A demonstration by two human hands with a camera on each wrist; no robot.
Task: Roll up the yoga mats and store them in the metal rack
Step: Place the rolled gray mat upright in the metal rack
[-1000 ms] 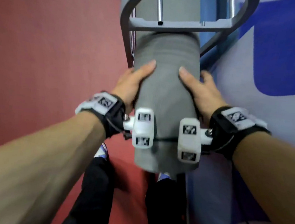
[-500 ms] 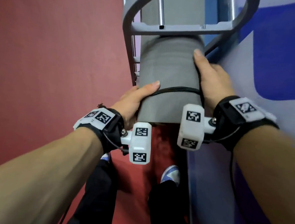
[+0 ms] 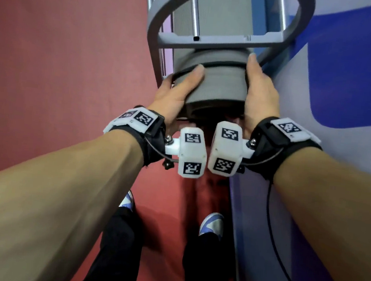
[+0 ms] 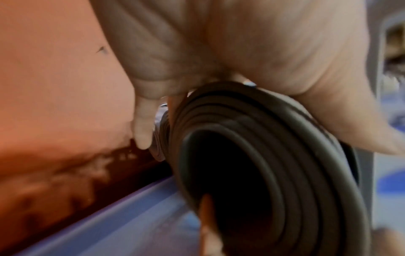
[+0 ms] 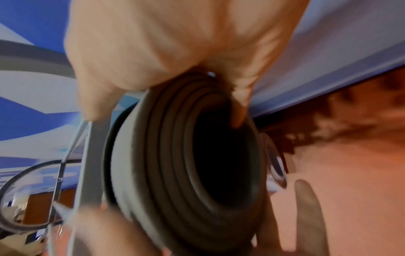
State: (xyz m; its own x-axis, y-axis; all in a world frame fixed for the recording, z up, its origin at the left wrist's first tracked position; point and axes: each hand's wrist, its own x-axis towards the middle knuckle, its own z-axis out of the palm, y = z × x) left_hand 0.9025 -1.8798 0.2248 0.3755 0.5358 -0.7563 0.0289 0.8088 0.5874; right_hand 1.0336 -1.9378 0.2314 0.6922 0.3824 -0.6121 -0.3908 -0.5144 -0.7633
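A rolled grey yoga mat [image 3: 220,85] lies mostly inside the grey metal rack [image 3: 154,27], under its crossbar, with only its near end sticking out. My left hand [image 3: 180,88] grips the mat's left side, thumb on top. My right hand [image 3: 258,88] grips its right side, fingers reaching toward the rack's ring. The inner layers of the roll stick out toward me beyond the outer wrap. Both wrist views look into the coiled end of the mat [image 4: 252,173] [image 5: 208,164]. A black band circles the roll near the crossbar.
Red floor [image 3: 62,73] lies to the left. A blue and grey wall [image 3: 353,87] runs close along the right of the rack. Below are my legs and blue-white shoes [image 3: 212,223]. Chrome rack rods [image 3: 195,18] stand behind the crossbar.
The mat has slid much further into the rack. Both hands have moved forward with it and now hold its near end.
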